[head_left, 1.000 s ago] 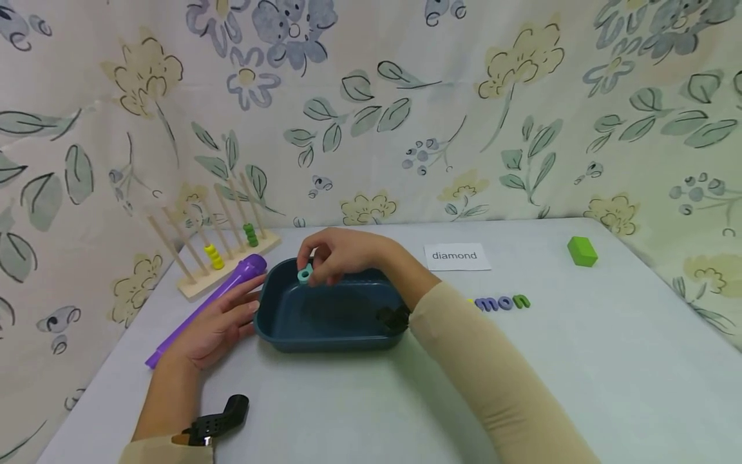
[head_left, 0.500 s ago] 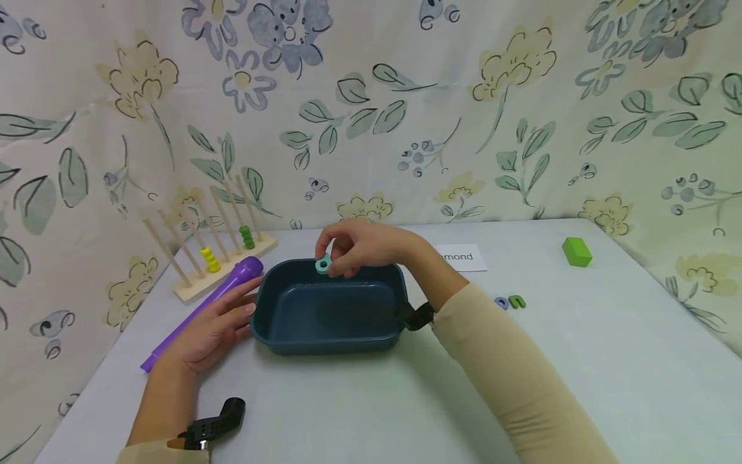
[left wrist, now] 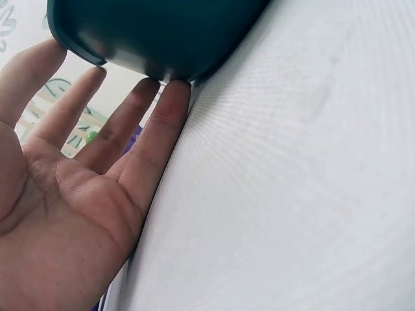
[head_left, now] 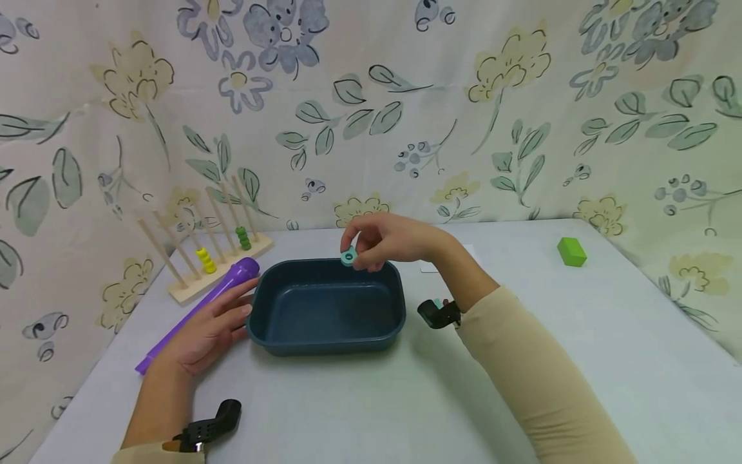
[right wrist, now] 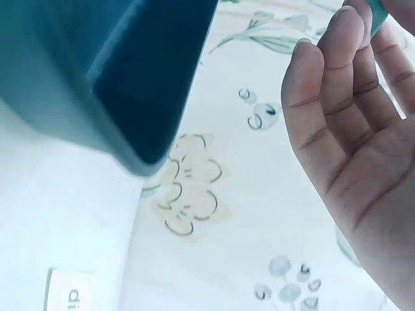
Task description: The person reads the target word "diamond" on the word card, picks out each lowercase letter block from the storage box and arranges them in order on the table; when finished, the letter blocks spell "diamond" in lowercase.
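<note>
My right hand (head_left: 400,240) pinches a small teal letter (head_left: 345,261) with a round hole, between thumb and fingertips. It holds the letter up at the far rim of a dark blue rectangular tray (head_left: 321,348). Only a sliver of the teal letter (right wrist: 377,15) shows past the fingers in the right wrist view. My left hand (head_left: 205,335) lies at the tray's left side with fingers extended. In the left wrist view its fingertips (left wrist: 172,97) touch the tray's outer wall (left wrist: 142,39).
Left of the tray lies a purple microphone-shaped stick (head_left: 203,309), with a wooden peg rack (head_left: 188,293) holding yellow and green beads behind it. A green block (head_left: 572,252) sits far right. My right arm partly covers a white card (head_left: 429,267) and small letter pieces (head_left: 438,303).
My right hand has lifted the teal letter from inside the tray and carried it right, up to the far rim. The left hand stays against the tray.
</note>
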Demonstrator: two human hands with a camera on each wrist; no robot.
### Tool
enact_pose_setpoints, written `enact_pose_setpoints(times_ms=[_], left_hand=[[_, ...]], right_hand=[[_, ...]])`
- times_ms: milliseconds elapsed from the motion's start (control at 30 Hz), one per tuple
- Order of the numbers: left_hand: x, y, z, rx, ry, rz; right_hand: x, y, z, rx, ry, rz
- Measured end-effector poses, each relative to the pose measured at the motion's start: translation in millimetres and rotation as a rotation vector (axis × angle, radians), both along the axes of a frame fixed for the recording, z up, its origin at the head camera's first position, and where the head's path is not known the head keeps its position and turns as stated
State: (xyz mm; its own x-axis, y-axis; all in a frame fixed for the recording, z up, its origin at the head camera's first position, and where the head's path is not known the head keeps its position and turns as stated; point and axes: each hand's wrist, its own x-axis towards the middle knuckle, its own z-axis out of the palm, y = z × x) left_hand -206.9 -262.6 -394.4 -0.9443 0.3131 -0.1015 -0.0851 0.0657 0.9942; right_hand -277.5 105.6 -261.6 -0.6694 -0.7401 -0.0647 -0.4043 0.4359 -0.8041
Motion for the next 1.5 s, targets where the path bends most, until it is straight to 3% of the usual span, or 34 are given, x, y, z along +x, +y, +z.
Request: enact_pose_setpoints(times_ms=[367,700,1133,1500], left_hand=[[1.7,-2.1,-0.3,0.005,-0.001,-0.013],[-0.6,-3.4,6.6,0.011,0.024,-0.013],[-2.1,0.6,1.6,0.025,0.023,-0.027],[-1.3,-0.1,1.0,0.028,0.009,-0.032]], right_hand=[[4.8,35.6,-2.5,-0.012,-0.001,-0.055],[8.8,74.1,-0.6,0.019,0.02,-0.133],[21.2,126.6,-15.0,0.119,0.041,-0.267],[32.6,164.7,-22.7,0.121,-0.008,-0.322]])
